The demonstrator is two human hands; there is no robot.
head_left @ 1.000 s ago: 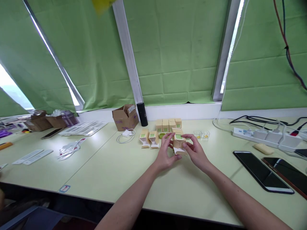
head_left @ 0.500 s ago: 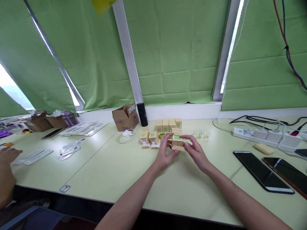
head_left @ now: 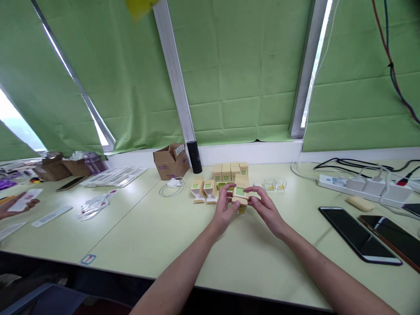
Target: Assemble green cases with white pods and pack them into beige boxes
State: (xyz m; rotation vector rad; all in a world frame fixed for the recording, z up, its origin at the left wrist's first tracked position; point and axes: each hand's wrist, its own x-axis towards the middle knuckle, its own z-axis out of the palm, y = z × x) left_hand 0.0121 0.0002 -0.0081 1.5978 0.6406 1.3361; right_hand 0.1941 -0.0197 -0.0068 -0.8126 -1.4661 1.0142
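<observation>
A small kraft cardboard box (head_left: 241, 180) with a green label is held between my two hands, its near end flap folded toward me. My left hand (head_left: 224, 207) grips its left side, fingers curled round it. On its right side my right hand (head_left: 265, 207) holds with thumb and fingertips. Just below the flap shows a small clear container (head_left: 242, 210) with something yellow in it. Two similar boxes with flaps open, one box (head_left: 197, 189) and another box (head_left: 210, 189), stand left of my hands. Behind is a row of closed boxes (head_left: 226, 171).
Two clear containers (head_left: 275, 185) with yellow contents sit to the right. Phones (head_left: 359, 234) and a power strip (head_left: 361, 186) lie farther right. A brown carton (head_left: 172, 162), a black cylinder (head_left: 194, 157) and a white cable (head_left: 173, 186) are back left. Another person's hand (head_left: 19, 204) holds a white card.
The box in my hands has tipped, showing more of its labelled face, and the clear container now shows below the flap. At left, the other person's hand has lifted a white card.
</observation>
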